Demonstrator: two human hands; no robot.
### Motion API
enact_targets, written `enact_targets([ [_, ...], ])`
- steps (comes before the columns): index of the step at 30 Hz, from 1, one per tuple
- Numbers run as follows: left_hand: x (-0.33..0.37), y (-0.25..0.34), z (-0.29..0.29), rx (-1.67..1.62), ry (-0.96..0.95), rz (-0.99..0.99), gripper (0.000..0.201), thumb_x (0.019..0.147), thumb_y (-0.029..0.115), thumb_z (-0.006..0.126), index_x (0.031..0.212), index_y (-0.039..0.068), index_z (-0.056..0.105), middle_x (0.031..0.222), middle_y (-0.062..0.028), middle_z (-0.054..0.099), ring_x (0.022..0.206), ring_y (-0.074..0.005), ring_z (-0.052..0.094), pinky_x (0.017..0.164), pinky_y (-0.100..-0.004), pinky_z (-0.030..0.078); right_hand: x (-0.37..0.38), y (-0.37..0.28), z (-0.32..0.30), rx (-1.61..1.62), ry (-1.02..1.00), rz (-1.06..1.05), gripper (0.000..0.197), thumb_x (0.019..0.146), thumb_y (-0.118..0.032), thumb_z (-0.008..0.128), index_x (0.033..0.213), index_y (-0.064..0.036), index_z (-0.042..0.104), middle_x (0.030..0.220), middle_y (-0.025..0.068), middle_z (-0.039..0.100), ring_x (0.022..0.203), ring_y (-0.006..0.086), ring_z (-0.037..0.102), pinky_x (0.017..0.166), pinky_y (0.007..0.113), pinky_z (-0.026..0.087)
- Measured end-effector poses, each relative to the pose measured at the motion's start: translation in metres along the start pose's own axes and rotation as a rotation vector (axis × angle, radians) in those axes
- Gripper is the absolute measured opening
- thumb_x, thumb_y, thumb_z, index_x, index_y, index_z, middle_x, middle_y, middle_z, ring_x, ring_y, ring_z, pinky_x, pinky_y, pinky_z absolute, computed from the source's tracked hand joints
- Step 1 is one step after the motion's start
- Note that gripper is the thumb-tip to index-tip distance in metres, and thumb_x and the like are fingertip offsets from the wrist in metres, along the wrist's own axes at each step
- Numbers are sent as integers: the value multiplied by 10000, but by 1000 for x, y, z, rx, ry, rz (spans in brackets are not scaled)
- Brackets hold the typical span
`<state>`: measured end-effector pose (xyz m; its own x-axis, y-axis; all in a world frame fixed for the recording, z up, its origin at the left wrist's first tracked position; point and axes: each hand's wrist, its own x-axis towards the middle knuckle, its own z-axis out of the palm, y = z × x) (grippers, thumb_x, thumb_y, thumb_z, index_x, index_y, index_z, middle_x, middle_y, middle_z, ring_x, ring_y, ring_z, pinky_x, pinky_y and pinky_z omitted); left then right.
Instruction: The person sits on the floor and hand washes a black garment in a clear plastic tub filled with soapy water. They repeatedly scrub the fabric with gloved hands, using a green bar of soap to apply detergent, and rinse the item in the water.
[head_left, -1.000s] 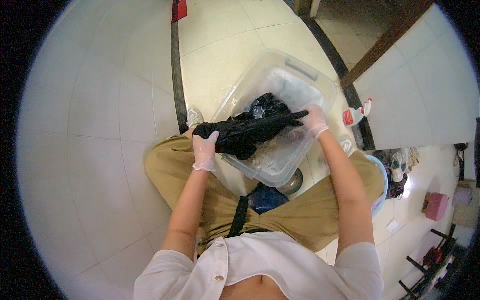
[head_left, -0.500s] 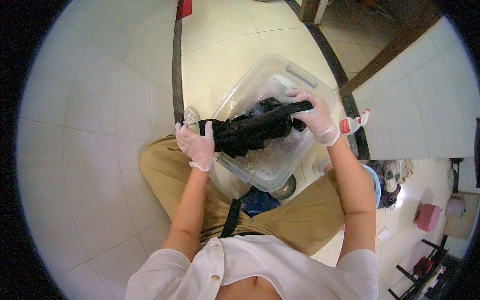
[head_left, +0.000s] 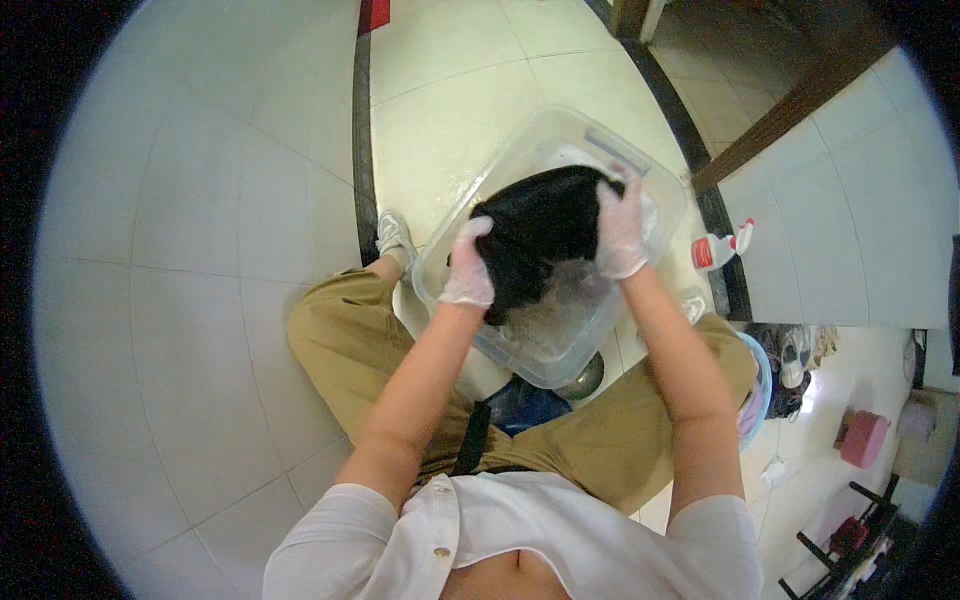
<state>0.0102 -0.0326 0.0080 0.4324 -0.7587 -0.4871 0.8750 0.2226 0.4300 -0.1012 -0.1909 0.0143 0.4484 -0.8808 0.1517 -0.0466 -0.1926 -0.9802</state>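
A dark, wet-looking piece of cloth [head_left: 545,230] is bunched up over a clear plastic tub [head_left: 545,372]; I cannot make out what garment it is. My left hand [head_left: 468,268], in a thin see-through glove, grips its left edge with the thumb on top. At the opposite edge, my right hand [head_left: 621,232], gloved the same way, is closed on the cloth near the tub's far right side. Foamy, cloudy water [head_left: 548,325] shows in the tub below the cloth. The fingertips of both hands are partly hidden by the fabric.
A white bottle with a red label [head_left: 712,252] stands right of the tub by the dark floor border. Between my legs are a round metal bowl [head_left: 585,378] and something dark blue [head_left: 522,405]. A light-blue basin [head_left: 762,385] sits beyond my right knee, near shoes [head_left: 793,360].
Both hands have come closer together, the left moving right and inward over the tub. The cloth, stretched out sideways before, is now gathered into a rounder bunch above the water.
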Motion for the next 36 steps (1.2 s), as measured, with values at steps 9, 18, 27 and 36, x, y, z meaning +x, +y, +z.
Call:
enact_targets([
  [9, 12, -68, 0, 183, 84, 125, 303, 933, 263, 450, 1144, 65, 539, 1099, -23, 578, 1026, -151, 525, 917, -279, 394, -47, 26, 31, -445, -258, -614, 155, 751, -202, 599, 651, -95, 547, 690, 100, 571, 614, 285, 567, 531, 375, 476],
  [18, -4, -38, -5, 294, -153, 43, 299, 945, 224, 376, 1126, 51, 539, 1033, -23, 599, 965, -128, 551, 882, -273, 419, -71, 5, 42, -272, -253, -624, 151, 761, -212, 603, 672, -93, 578, 678, 92, 573, 589, 265, 573, 510, 374, 462],
  [27, -6, 17, -40, 131, 204, 74, 505, 867, 448, 510, 1089, 0, 587, 1036, -112, 624, 902, -228, 614, 814, -328, 494, -24, 28, -13, 38, -1011, 286, 519, 707, -155, 713, 1153, 34, 529, 1033, 75, 605, 942, 140, 541, 888, 275, 412],
  [36, -18, 16, -46, 1498, 91, 428, 504, 744, 385, 682, 1052, -6, 600, 968, -150, 649, 866, -235, 611, 775, -324, 462, -1, 2, -44, 291, -423, 265, 320, 707, -114, 707, 996, -1, 625, 914, 76, 659, 805, 171, 609, 761, 287, 480],
])
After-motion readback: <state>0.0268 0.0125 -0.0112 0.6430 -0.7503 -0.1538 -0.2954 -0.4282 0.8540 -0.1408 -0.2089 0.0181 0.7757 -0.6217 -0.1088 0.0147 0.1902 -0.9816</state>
